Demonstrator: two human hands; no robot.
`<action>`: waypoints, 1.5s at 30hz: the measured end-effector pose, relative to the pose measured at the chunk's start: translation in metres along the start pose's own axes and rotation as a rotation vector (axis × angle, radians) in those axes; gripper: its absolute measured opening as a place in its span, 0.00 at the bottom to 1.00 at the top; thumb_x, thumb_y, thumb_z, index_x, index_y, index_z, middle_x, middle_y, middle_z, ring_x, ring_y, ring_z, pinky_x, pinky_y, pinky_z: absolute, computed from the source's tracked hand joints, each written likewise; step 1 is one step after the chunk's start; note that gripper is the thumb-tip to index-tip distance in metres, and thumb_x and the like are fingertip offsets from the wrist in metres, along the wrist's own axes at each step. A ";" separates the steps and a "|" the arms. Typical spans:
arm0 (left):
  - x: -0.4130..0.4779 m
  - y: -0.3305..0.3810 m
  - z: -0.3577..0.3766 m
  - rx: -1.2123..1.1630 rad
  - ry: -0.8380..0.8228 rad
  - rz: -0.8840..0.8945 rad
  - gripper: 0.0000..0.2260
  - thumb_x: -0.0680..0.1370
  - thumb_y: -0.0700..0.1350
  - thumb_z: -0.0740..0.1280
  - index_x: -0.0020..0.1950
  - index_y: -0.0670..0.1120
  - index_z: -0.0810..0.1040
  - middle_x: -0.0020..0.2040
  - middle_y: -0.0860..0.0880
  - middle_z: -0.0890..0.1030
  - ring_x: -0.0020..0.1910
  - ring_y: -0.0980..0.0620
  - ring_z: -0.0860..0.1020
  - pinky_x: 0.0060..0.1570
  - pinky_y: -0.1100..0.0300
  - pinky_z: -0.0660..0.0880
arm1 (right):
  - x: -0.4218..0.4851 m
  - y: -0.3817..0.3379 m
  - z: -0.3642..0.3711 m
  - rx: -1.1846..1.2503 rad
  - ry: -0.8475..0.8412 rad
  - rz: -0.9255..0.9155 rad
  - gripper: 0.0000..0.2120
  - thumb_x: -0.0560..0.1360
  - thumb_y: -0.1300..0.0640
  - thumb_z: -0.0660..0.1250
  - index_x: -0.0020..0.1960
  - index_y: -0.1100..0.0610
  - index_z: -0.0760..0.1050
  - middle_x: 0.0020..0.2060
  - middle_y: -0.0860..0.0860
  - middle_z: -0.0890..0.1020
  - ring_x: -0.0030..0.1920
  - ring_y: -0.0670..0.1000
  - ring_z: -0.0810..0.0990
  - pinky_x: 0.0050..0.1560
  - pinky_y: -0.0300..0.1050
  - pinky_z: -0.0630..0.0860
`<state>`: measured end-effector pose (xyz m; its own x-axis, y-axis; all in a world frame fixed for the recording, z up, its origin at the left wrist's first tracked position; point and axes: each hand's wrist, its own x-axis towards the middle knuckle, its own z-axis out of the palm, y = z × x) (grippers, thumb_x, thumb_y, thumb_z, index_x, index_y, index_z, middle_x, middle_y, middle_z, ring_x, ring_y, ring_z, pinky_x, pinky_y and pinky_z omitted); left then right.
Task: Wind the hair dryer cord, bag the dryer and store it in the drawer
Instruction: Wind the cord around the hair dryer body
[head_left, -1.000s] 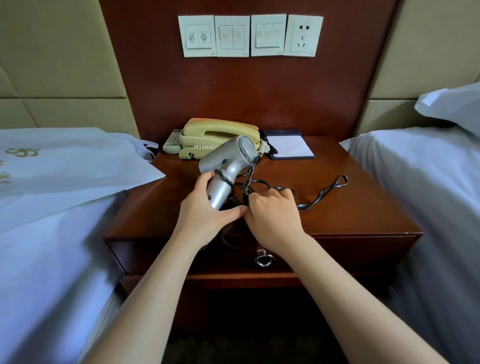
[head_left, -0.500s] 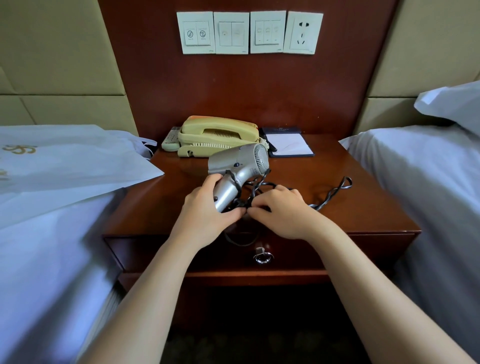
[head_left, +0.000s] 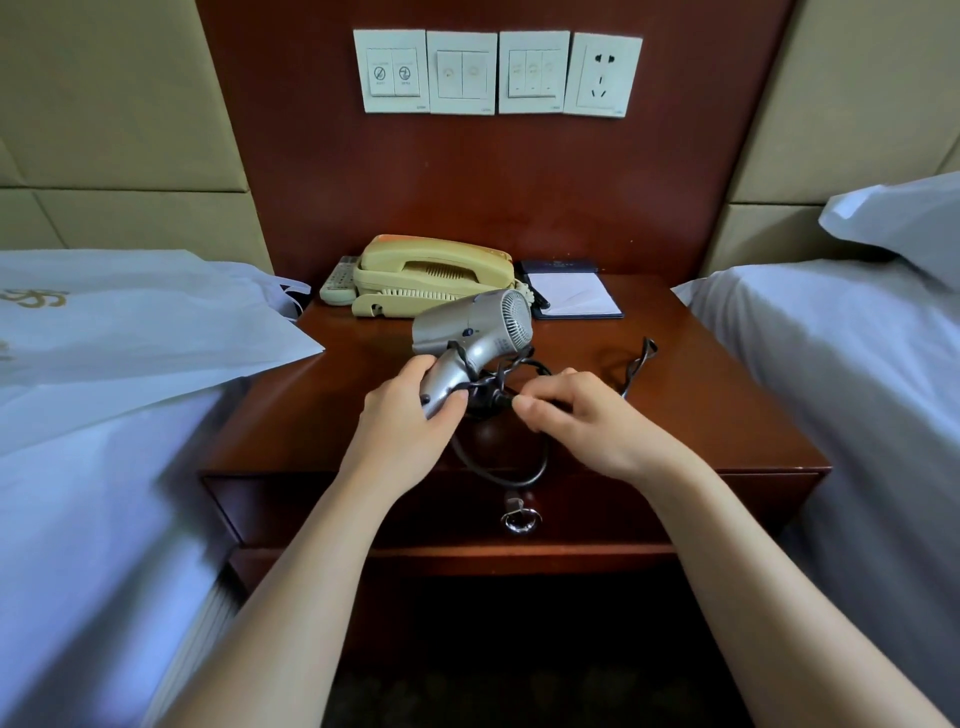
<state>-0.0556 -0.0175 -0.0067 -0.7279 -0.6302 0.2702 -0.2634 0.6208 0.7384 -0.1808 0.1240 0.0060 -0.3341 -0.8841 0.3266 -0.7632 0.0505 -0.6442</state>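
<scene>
L hand grips dryer handle; R hand pinches cord at its 3 o'clock. Dryer above nightstand centre, cord partly wound. Bag at 9, drawer at 6, closed.

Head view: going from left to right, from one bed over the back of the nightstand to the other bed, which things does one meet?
bag → remote → phone → notepad → pillow
</scene>
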 end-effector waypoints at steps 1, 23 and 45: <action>0.000 0.000 0.000 0.000 -0.008 0.009 0.10 0.78 0.51 0.63 0.58 0.51 0.73 0.40 0.52 0.77 0.38 0.51 0.76 0.34 0.59 0.71 | -0.002 -0.001 -0.001 0.065 0.008 0.004 0.16 0.78 0.54 0.59 0.31 0.55 0.68 0.27 0.45 0.67 0.31 0.43 0.65 0.43 0.45 0.64; 0.008 -0.003 -0.012 0.052 -0.094 -0.012 0.11 0.77 0.53 0.64 0.58 0.52 0.75 0.43 0.55 0.78 0.45 0.50 0.77 0.45 0.54 0.74 | -0.021 -0.035 -0.012 -0.609 -0.318 0.049 0.14 0.78 0.44 0.59 0.39 0.49 0.77 0.33 0.39 0.73 0.51 0.47 0.65 0.53 0.43 0.56; -0.021 0.016 0.002 -0.455 -0.104 -0.093 0.05 0.72 0.44 0.69 0.47 0.48 0.78 0.24 0.55 0.75 0.22 0.56 0.71 0.27 0.61 0.68 | 0.004 -0.045 0.038 -0.539 0.559 -0.144 0.25 0.71 0.55 0.66 0.67 0.57 0.67 0.61 0.54 0.75 0.61 0.55 0.71 0.60 0.46 0.67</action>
<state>-0.0458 0.0065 -0.0011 -0.7800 -0.6089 0.1442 -0.0431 0.2822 0.9584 -0.1267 0.1005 0.0106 -0.3310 -0.5421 0.7724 -0.9352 0.2978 -0.1917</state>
